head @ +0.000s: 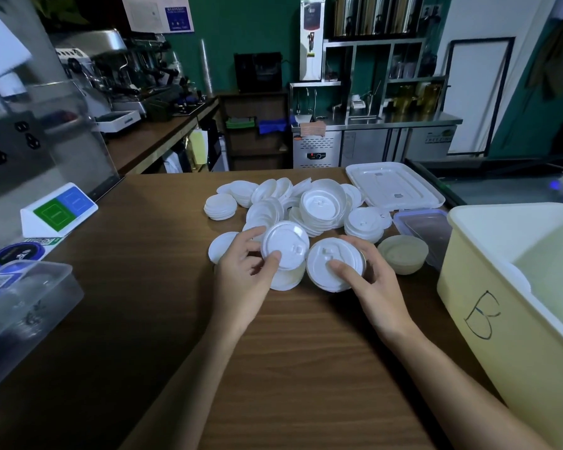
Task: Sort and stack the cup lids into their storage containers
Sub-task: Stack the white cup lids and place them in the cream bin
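Left of the one yellow bin [488, 287], two hands are gripping two lid stacks: the right hand [376, 284] is clasping the nearer stack [322, 258], the left hand [241, 280] the farther stack [286, 241], thumbs on top.

2 hands [241, 280] [376, 287], white lids [322, 206] too many to count exactly, roughly ten stacks plus loose ones, 1 yellow bin [468, 287], 1 flat bin cover [394, 190], 1 bowl [402, 254], 2 clear boxes [30, 303] [426, 228], 1 sign [59, 209], 1 counter [143, 319].
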